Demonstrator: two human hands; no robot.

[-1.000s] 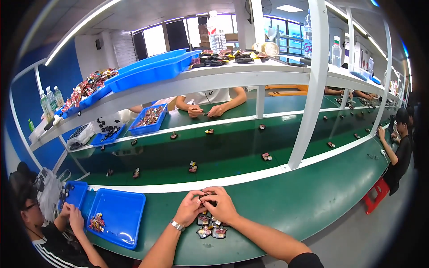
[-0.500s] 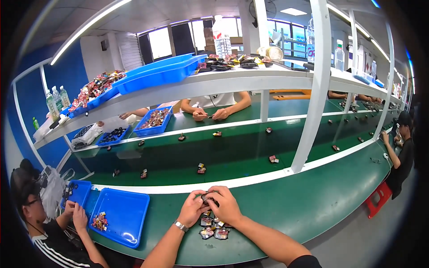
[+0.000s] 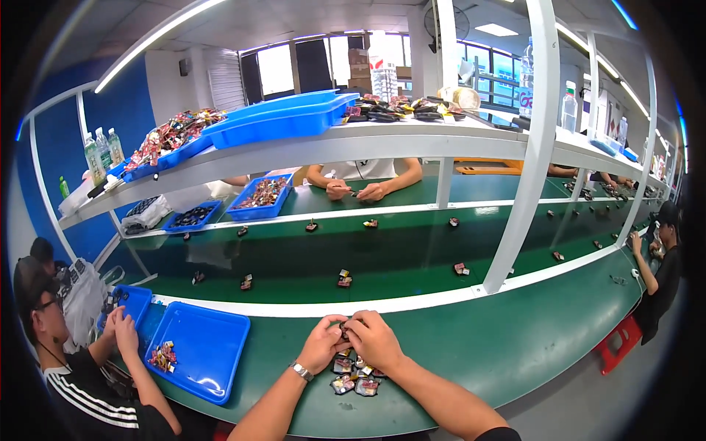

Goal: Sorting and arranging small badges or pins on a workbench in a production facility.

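Note:
Over the green bench, my left hand and my right hand meet with fingers closed on one small dark plastic part. Fingers cover most of that part, so its exact kind cannot be made out. Just below my hands lies a small pile of black-cased pieces with reddish, yellow and silvery bits. The right hand partly overhangs this pile. A metal-banded watch is on my left wrist.
A blue tray with several reddish parts stands left, beside a co-worker. Beyond the white rail, a dark green conveyor belt carries spaced pieces. A white post rises to a loaded shelf. Another person's hands work opposite.
The whole view has shifted slightly. My fingers have closed further over the small dark part, which shows less now. The pile below my hands looks the same.

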